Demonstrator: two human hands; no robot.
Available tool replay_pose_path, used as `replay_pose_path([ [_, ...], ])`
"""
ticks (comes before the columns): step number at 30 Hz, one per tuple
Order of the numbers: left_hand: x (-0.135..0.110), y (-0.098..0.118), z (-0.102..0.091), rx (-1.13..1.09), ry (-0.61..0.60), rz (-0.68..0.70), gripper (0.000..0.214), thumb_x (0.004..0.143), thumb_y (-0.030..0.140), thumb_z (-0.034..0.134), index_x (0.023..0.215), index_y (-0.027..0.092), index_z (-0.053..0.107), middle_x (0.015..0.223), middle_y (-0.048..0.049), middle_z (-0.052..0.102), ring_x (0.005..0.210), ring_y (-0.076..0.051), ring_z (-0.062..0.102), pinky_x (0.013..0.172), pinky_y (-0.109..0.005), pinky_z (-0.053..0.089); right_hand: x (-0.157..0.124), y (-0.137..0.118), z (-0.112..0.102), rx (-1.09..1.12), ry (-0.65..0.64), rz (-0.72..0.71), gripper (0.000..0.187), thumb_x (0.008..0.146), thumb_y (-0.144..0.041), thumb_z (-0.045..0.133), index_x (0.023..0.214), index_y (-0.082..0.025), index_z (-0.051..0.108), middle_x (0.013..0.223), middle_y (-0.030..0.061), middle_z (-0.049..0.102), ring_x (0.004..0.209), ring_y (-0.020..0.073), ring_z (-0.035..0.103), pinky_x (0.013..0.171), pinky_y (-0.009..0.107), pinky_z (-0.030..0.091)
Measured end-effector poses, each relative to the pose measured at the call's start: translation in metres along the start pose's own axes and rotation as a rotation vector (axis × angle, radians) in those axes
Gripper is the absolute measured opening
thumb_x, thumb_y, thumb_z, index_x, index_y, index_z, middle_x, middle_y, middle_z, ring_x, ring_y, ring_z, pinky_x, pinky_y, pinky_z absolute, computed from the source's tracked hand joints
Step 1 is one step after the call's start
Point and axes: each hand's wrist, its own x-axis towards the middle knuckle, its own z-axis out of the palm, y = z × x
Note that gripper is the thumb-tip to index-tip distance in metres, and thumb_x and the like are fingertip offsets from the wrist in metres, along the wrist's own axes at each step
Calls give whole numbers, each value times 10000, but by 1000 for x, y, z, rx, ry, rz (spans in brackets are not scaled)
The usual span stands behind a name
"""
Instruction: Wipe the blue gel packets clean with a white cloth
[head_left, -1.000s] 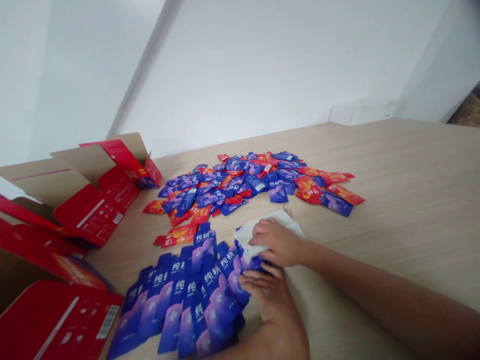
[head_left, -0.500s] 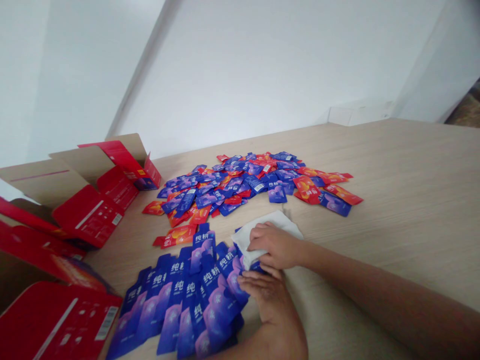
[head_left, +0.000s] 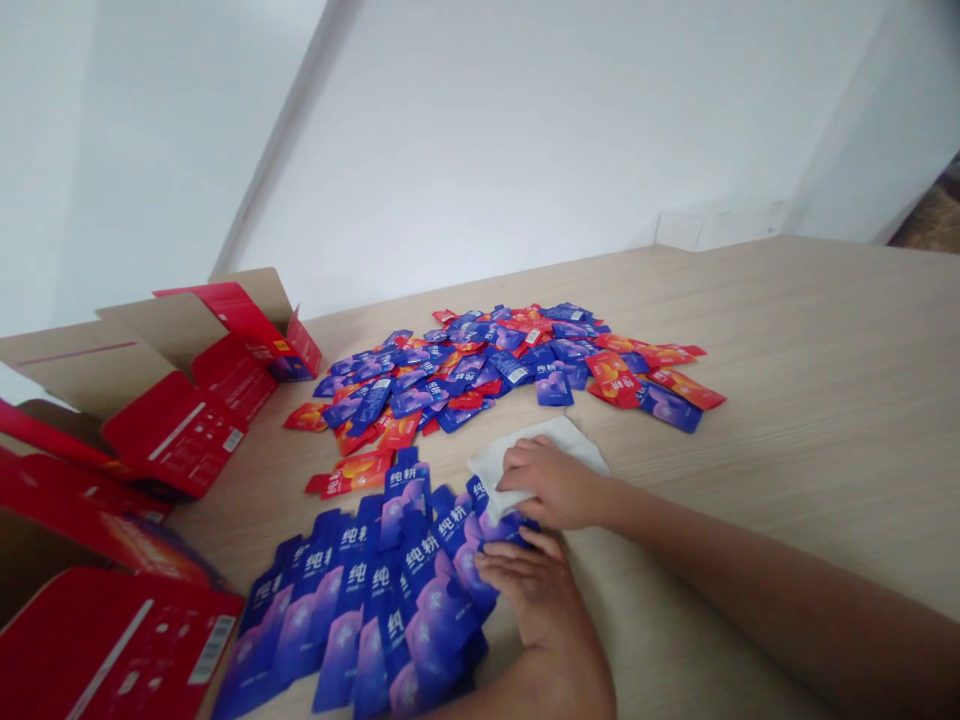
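My right hand [head_left: 551, 484] has its fingers bent over a folded white cloth [head_left: 551, 436] and presses it against a blue-purple sachet [head_left: 501, 528]. Just below, my left hand [head_left: 529, 590] lies with its fingers stretched across the right edge of the same sachet. Its thumb side is partly hidden. Several more blue-purple sachets [head_left: 360, 610] lie in an overlapping fan to the left of my left hand. One blue sachet [head_left: 406, 500] pokes out at the top of this fan, close to an orange-red sachet [head_left: 352, 474].
Beyond my hands spreads a mixed heap of blue and red sachets [head_left: 465, 365] on the wooden table [head_left: 787, 400]. Open red cardboard boxes [head_left: 176, 430] line the left side. A low white box [head_left: 720, 228] stands by the wall at the back right.
My right hand has slid slightly away from me with the cloth, uncovering more of the sachet's printed face. My left hand stays in place.
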Motion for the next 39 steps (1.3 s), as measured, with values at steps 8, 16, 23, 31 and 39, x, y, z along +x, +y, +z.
replay_pose_path([
  [8, 1, -3, -3, -41, -6, 3, 366, 787, 28, 413, 1106, 62, 590, 1010, -249, 671, 897, -342, 647, 804, -561, 481, 6, -2, 1, 1, -36, 19, 220, 775, -271, 567, 972, -210, 644, 931, 53, 569, 924, 208, 461, 834, 353, 283],
  [16, -1, 2, 1, -125, 25, -38, 366, 774, -18, 411, 1080, 57, 598, 1000, -244, 675, 913, -340, 642, 828, -597, 449, 1, -2, -1, -1, -44, 32, 249, 772, -264, 569, 1006, -211, 635, 945, 57, 568, 924, 206, 467, 842, 355, 282],
  [23, -1, 3, 1, -84, 23, -33, 370, 784, 5, 410, 1102, 67, 587, 1019, -245, 668, 915, -344, 641, 837, -603, 438, 5, 4, 3, 3, -42, 66, 232, 783, -284, 570, 995, -216, 635, 965, 53, 569, 934, 205, 470, 843, 357, 287],
  [31, -2, 0, -2, -128, 36, -29, 362, 785, 0, 419, 1105, 61, 576, 1012, -252, 668, 916, -334, 642, 831, -596, 445, 2, 8, 0, -78, -17, 177, 244, 795, -273, 559, 1021, -202, 618, 971, 70, 556, 949, 214, 450, 840, 356, 282],
  [39, -2, 2, 0, -221, 43, -65, 375, 777, -23, 395, 1082, 58, 597, 1015, -239, 670, 942, -342, 631, 862, -606, 421, 7, -2, 5, -63, -33, 120, 237, 785, -281, 571, 1015, -232, 600, 967, 46, 558, 955, 213, 454, 843, 367, 287],
])
